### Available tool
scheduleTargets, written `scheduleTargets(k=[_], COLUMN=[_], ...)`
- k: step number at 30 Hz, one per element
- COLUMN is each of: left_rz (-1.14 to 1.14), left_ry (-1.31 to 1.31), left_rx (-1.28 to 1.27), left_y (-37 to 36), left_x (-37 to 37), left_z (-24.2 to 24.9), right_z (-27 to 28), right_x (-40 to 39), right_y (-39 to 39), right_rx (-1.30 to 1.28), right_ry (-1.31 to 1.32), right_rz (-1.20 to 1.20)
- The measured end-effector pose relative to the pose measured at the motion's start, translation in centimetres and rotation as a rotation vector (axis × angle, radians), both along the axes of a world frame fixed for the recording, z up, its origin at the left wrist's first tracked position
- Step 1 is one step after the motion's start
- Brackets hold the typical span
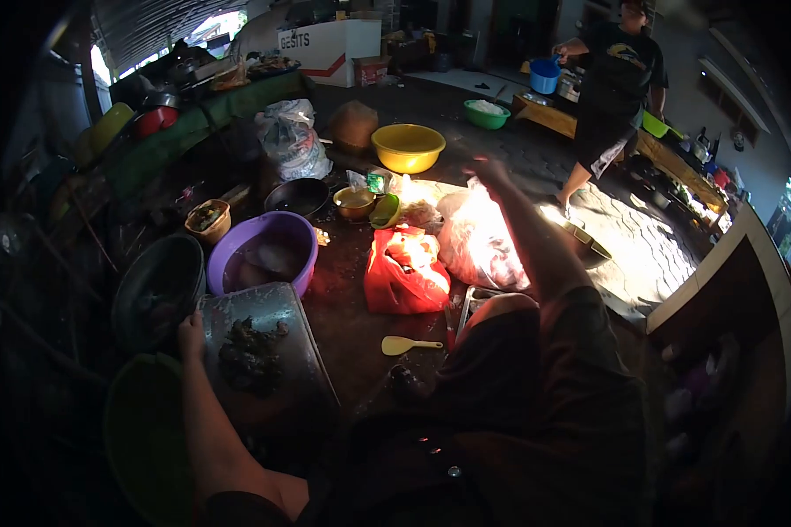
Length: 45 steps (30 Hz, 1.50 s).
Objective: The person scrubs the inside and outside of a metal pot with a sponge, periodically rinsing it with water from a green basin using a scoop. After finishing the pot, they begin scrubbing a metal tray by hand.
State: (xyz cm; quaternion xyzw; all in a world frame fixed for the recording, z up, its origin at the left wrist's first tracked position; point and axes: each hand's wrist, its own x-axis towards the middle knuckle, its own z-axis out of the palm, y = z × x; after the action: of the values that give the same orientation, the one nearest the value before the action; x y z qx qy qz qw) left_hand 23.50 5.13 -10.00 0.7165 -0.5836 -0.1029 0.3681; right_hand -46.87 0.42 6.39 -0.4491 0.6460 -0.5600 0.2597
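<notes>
My left hand is closed on the left rim of a metal tray, which carries a heap of dark green leafy stuff. Stretched forward, my right hand is above a clear plastic bag in bright sunlight. Motion blur and glare hide its fingers and anything in them. Left of that bag stands a red plastic bag with its top bunched. A yellow rice paddle lies on the ground in front. Behind the tray sits a purple basin with cloudy water in it.
Dark tubs crowd my left side. A yellow basin, a frying pan and a small pot stand ahead. Another person with a blue bucket stands at the right by a low wooden bench.
</notes>
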Motion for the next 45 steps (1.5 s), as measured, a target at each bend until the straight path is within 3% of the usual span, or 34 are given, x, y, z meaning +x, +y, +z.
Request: scheduleTargets(k=[4,10,12,15,19,20,22,24,26,28,30,31,32,33,35,37,38,39,40,41,42,44,45], left_rz=[-0.003,0.018,0.039,0.058,0.061,0.063,0.094,0.121,0.143,0.137,0.152,0.181,0.197,0.209,0.227,0.189,0.192,0.201,0.208,0.203,0.212,0.077,0.052], left_ry=[0.021,0.036,0.043,0.029,0.003,-0.015,0.001,-0.021,0.017,0.056,0.086,0.105,0.091,0.082,0.079,0.137,0.141,0.133,0.127,0.097,0.157,-0.103,0.051], left_rx=[-0.033,0.011,0.017,-0.020,-0.022,-0.036,0.006,0.016,0.031,0.044,0.118,0.143,0.153,0.150,0.158,0.122,0.128,0.148,0.168,0.192,-0.196,-0.383,-0.258], left_y=[0.1,1.1,1.4,1.2,1.4,2.0,2.4,2.0,2.1,2.0,2.3,2.4,2.6,2.9,3.5,3.6,4.0,4.4,4.7,4.4,3.9,0.7,0.5], left_x=[0.2,-0.6,-0.8,-0.8,-1.2,-1.7,-2.3,-2.2,-2.7,-2.7,-3.0,-3.3,-3.5,-3.7,-3.8,-3.9,-4.1,-4.3,-4.4,-4.1,-4.1,-1.1,-0.6], left_z=[-0.3,1.2,1.2,0.5,1.1,1.8,2.5,2.1,2.6,2.6,3.2,3.5,3.9,4.3,4.5,4.5,4.8,5.5,5.6,5.3,4.0,1.5,1.4], right_z=[4.0,10.7,11.5,11.2,9.0,9.1,10.3,9.6,9.8,7.9,8.3,8.6,9.3,10.1,8.8,8.1,6.3,7.0,5.9,4.9,3.0,0.7,-0.1], right_x=[-4.8,-8.1,-10.6,-14.4,-26.0,-27.0,-26.6,-22.1,-17.5,-24.0,-21.8,-15.9,-8.6,-0.8,11.7,22.9,28.2,34.5,39.0,43.4,47.5,55.2,58.6], right_y=[0.6,1.6,0.7,-0.3,-5.7,-6.4,-5.9,-4.7,-3.8,-8.2,-10.4,-9.3,-7.5,-5.4,-2.5,1.5,2.0,5.8,7.3,9.4,8.8,9.2,10.2], right_rx=[0.010,-0.010,0.086,0.011,-0.422,-0.324,-0.150,-0.294,-0.213,-0.411,-0.609,-0.427,-0.342,-0.274,-0.475,-0.448,-0.410,-0.307,-0.329,-0.296,-0.251,-0.615,-0.685], right_ry=[0.365,0.767,0.819,0.965,1.752,1.717,1.157,1.296,1.264,2.311,2.090,1.715,1.094,0.633,0.363,0.561,0.196,0.359,0.356,0.171,0.208,0.496,0.627], right_rz=[-0.556,-0.748,-0.790,-0.804,-0.743,-0.831,-0.678,-0.815,-0.759,-0.992,-0.791,-0.429,-0.122,-0.081,0.380,0.636,0.916,0.908,1.002,1.142,1.274,1.422,1.285])
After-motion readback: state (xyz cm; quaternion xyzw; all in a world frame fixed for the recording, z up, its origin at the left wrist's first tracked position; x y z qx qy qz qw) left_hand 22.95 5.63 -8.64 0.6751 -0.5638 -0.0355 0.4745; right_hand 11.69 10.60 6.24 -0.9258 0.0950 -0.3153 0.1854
